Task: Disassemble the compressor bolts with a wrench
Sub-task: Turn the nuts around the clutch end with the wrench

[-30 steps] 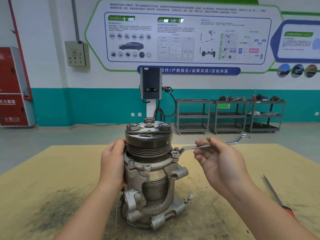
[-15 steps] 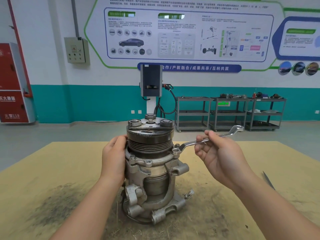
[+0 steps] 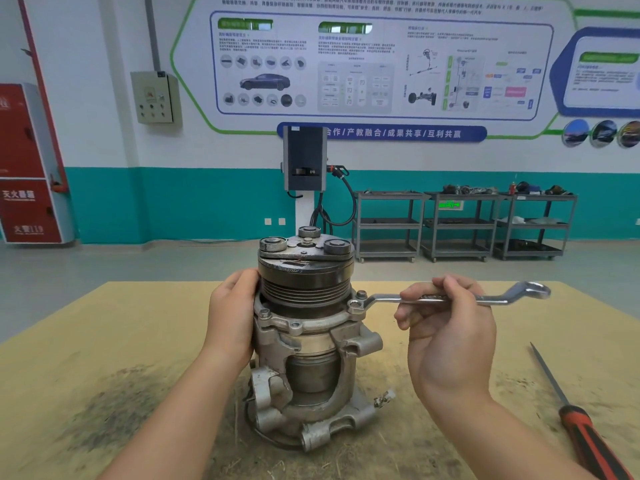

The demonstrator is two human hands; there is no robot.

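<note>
A grey metal compressor (image 3: 304,341) stands upright on the tan table (image 3: 104,341), its dark pulley on top. My left hand (image 3: 232,313) wraps the compressor's left side just below the pulley. A silver ring wrench (image 3: 388,299) lies nearly level, its near ring seated on a bolt (image 3: 356,304) at the flange's right side. My right hand (image 3: 446,327) pinches the wrench shaft at mid-length, fingers over it and thumb under. Two more bolts (image 3: 265,313) show on the flange's front left.
A red-handled file or screwdriver (image 3: 585,441) lies at the table's right front. A dark grease stain (image 3: 104,410) marks the table's left. Beyond the table stand a charger post (image 3: 304,161) and several metal carts (image 3: 460,223) against the wall.
The wrench's free end has swung toward me and down to nearly level, ring still on the bolt. My right hand followed it. My left hand has not shifted.
</note>
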